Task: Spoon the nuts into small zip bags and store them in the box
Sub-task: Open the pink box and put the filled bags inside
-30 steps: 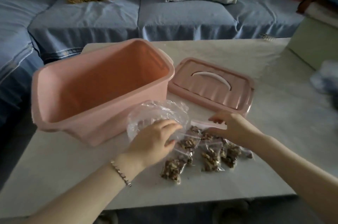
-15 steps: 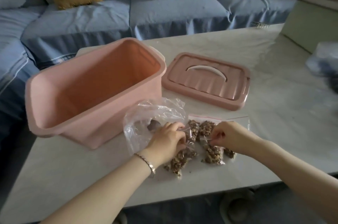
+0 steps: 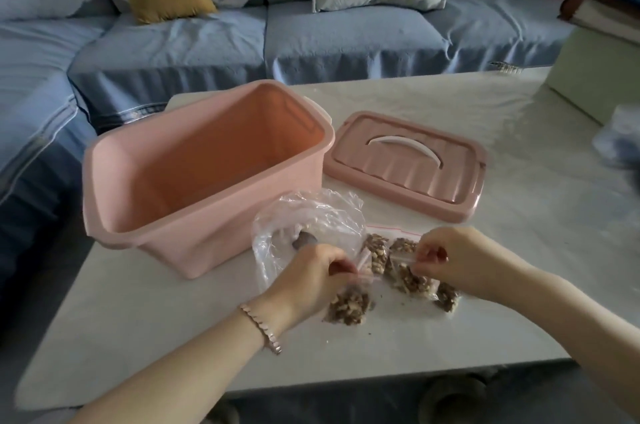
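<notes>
Several small zip bags of brown nuts [image 3: 408,276] lie on the pale table [image 3: 519,250] in front of the open pink box [image 3: 194,178], which looks empty inside. My left hand [image 3: 311,281] pinches the top of one filled zip bag [image 3: 348,306] at its left end. My right hand [image 3: 453,259] pinches the seal strip of another filled bag just right of it. A crumpled clear plastic bag [image 3: 304,229] sits behind my left hand, with a dark spoon bowl [image 3: 304,239] showing through it.
The pink lid [image 3: 408,164] with a white handle lies flat to the right of the box. A pale green box [image 3: 595,74] and a bluish bundle [image 3: 620,136] stand at the table's right side. A blue sofa with cushions runs behind.
Both hands have gone from resting on the pile of bags to pinching bag tops. The left hand drew one bag toward me. The view has tilted slightly.
</notes>
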Demonstrator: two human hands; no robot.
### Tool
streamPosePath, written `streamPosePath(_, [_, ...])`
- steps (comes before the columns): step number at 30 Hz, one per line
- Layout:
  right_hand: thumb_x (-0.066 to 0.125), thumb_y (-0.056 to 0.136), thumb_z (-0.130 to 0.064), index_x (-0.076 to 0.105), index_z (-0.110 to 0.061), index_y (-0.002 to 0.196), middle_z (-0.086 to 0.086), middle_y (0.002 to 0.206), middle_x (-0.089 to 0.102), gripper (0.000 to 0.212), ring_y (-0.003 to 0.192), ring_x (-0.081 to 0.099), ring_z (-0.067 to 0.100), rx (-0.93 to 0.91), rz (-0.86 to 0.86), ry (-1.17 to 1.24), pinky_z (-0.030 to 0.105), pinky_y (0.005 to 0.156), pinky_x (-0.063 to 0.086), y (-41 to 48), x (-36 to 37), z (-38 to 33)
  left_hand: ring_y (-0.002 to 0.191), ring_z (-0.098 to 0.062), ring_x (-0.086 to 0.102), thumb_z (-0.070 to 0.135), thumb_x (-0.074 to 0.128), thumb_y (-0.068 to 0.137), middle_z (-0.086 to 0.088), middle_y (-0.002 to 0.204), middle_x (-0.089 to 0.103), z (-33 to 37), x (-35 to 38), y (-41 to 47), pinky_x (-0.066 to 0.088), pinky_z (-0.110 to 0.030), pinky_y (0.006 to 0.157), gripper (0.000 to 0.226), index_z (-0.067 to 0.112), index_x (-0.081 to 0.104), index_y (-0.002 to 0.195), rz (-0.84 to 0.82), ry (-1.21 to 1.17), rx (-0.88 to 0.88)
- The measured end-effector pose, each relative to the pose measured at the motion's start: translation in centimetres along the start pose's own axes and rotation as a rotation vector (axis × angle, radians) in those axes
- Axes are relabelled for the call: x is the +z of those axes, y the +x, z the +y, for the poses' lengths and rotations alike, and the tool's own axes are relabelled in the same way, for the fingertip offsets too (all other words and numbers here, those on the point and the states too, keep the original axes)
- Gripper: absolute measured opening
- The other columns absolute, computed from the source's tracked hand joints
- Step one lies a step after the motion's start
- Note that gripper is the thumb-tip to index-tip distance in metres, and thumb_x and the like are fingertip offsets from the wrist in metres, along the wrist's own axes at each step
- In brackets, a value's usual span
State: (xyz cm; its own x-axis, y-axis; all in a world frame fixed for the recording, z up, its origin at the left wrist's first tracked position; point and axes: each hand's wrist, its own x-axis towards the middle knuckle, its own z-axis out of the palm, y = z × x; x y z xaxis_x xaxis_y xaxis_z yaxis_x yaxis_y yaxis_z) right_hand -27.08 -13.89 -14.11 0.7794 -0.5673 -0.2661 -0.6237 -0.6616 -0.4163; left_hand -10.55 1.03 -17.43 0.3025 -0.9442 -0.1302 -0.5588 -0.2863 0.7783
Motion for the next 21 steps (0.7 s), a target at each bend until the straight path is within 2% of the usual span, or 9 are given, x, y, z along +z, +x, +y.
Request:
streamPosePath(2, [0.068, 0.079, -0.033, 0.056, -0.035, 0.064, -0.014, 0.071, 0.059, 0.019, 0.069, 0.056, 0.007, -0.054, 0.097, 0.016, 0.027, 0.067, 0.049, 0.0, -1.5, -1.7, 0.065, 0.007, 0.056, 0.021, 0.073, 0.080, 0.015, 0.069, 0.062, 1.4, -2.3, -1.0, 0.040, -0.007, 0.063, 0.007, 0.015, 0.070, 0.079, 0.091, -0.054, 0.073])
streamPosePath(5, [0.069, 0.079, -0.028, 0.058, -0.031, 0.065, -0.013, 0.069, 0.059, 0.018, 0.064, 0.053, 0.002, -0.206, 0.301, 0.063, 0.018, 0.058, 0.040, 0.7, -3.9, -5.1, 0.069, 0.003, 0.061, 0.031, 0.073, 0.072, 0.012, 0.073, 0.067, 3.3, -7.4, -2.1, 0.045, -0.011, 0.067, 0.013, 0.022, 0.067, 0.080, 0.296, -0.073, 0.172])
streamPosePath(8, [0.068, 0.079, -0.029, 0.064, -0.024, 0.073, -0.011, 0.074, 0.062, 0.009, 0.069, 0.056, 0.006, -0.343, 0.461, 0.111, 0.023, 0.062, 0.043, 3.0, -6.3, -9.5, 0.077, 0.004, 0.061, 0.012, 0.073, 0.078, 0.012, 0.081, 0.066, 4.2, -13.3, -2.6, 0.043, -0.005, 0.072, 0.023, 0.022, 0.063, 0.096, 0.515, -0.008, 0.230])
streamPosePath(11, [0.068, 0.080, -0.023, 0.067, -0.018, 0.079, -0.008, 0.075, 0.061, 0.005, 0.069, 0.056, 0.012, -0.452, 0.523, 0.175, 0.020, 0.067, 0.044, 6.7, -8.3, -14.1, 0.080, 0.011, 0.058, 0.008, 0.068, 0.081, 0.015, 0.091, 0.064, 3.7, -18.9, -2.4, 0.039, 0.000, 0.076, 0.029, 0.017, 0.065, 0.109, 0.636, 0.109, 0.205])
streamPosePath(13, [0.067, 0.080, -0.025, 0.067, -0.015, 0.079, -0.003, 0.077, 0.063, 0.010, 0.071, 0.057, 0.015, -0.472, 0.509, 0.180, 0.027, 0.070, 0.046, 9.5, -8.7, -16.7, 0.084, 0.006, 0.058, 0.014, 0.067, 0.084, 0.012, 0.093, 0.065, 2.6, -21.5, -1.6, 0.041, -0.005, 0.079, 0.022, 0.015, 0.070, 0.106, 0.655, 0.171, 0.148])
streamPosePath(15, [0.067, 0.081, -0.029, 0.067, -0.015, 0.081, 0.000, 0.079, 0.066, 0.015, 0.074, 0.059, 0.018, -0.456, 0.435, 0.191, 0.032, 0.072, 0.049, 13.1, -8.1, -19.4, 0.090, -0.004, 0.060, 0.019, 0.066, 0.085, 0.010, 0.094, 0.067, 0.3, -23.7, -0.6, 0.044, -0.019, 0.085, 0.017, 0.018, 0.072, 0.101, 0.642, 0.207, 0.064])
streamPosePath(18, [0.066, 0.080, -0.038, 0.067, -0.018, 0.080, 0.001, 0.081, 0.068, 0.020, 0.076, 0.062, 0.020, -0.462, 0.270, 0.094, 0.036, 0.075, 0.051, 18.3, -5.6, -22.1, 0.086, -0.010, 0.064, 0.031, 0.065, 0.085, 0.014, 0.091, 0.068, -3.9, -25.6, 1.1, 0.052, -0.037, 0.083, 0.011, 0.042, 0.066, 0.082, 0.498, 0.307, -0.108])
streamPosePath(19, [0.066, 0.080, -0.037, 0.068, -0.017, 0.083, 0.002, 0.085, 0.069, 0.021, 0.079, 0.063, 0.020, -0.468, 0.207, 0.045, 0.036, 0.078, 0.051, 19.9, -4.4, -22.7, 0.083, -0.011, 0.065, 0.032, 0.064, 0.086, 0.015, 0.089, 0.068, -5.3, -25.9, 1.6, 0.054, -0.040, 0.079, 0.015, 0.044, 0.064, 0.077, 0.445, 0.361, -0.166])
streamPosePath(21, [0.064, 0.083, -0.028, 0.070, -0.015, 0.092, 0.002, 0.096, 0.069, 0.017, 0.087, 0.061, 0.018, -0.445, 0.096, -0.012, 0.031, 0.083, 0.049, 22.9, -2.0, -23.5, 0.083, -0.015, 0.065, 0.026, 0.060, 0.087, 0.012, 0.087, 0.067, -7.4, -26.3, 2.6, 0.053, -0.038, 0.074, 0.016, 0.038, 0.066, 0.080, 0.372, 0.487, -0.256])
